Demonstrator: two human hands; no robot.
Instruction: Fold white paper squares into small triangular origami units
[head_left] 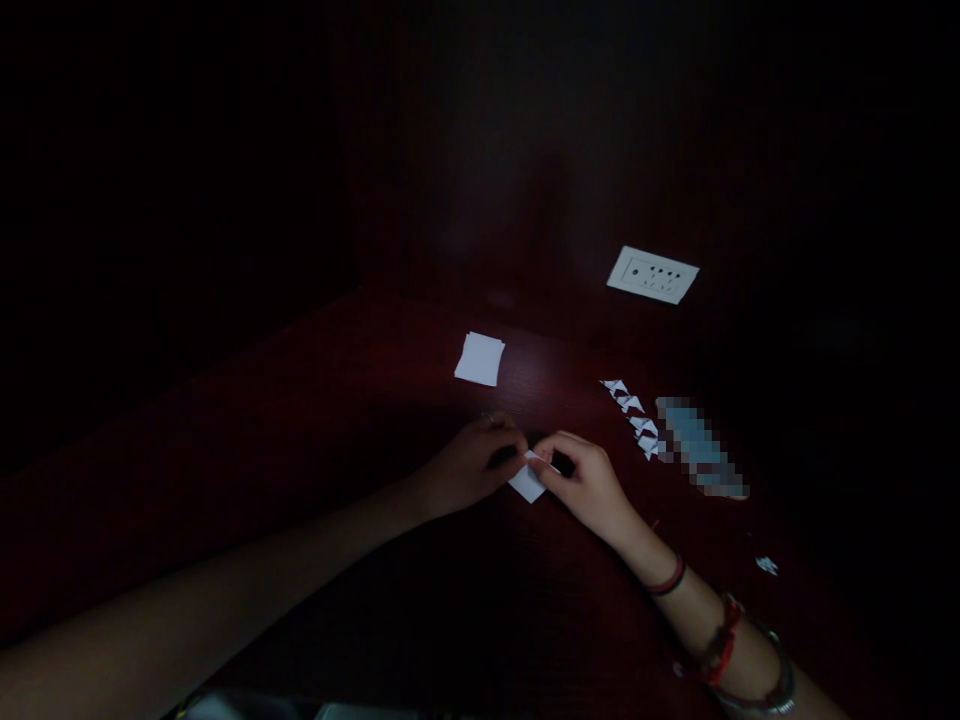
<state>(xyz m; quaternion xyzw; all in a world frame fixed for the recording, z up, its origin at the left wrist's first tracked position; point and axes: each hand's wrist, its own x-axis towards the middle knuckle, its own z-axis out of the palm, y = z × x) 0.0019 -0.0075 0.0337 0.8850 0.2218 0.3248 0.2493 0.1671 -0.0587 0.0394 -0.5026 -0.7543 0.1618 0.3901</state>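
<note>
A small white sheet of paper (530, 484) lies low over the dark red table, between my two hands. My left hand (480, 462) pinches its upper left side, thumb and fingertips together. From the other side my right hand (581, 475) grips the paper, its thumb pressed on the upper right part. The paper's lower corner points toward me; its upper part is hidden under my fingers. Beyond my hands sits a stack of white paper squares (480, 360). To the right, several folded white paper pieces (631, 418) form a slanting row.
A pixelated flat oblong object (701, 447) lies right of the folded pieces. Small white scraps (766, 565) are near my right forearm. A white socket plate (652, 275) is on the back wall. The surroundings are very dark.
</note>
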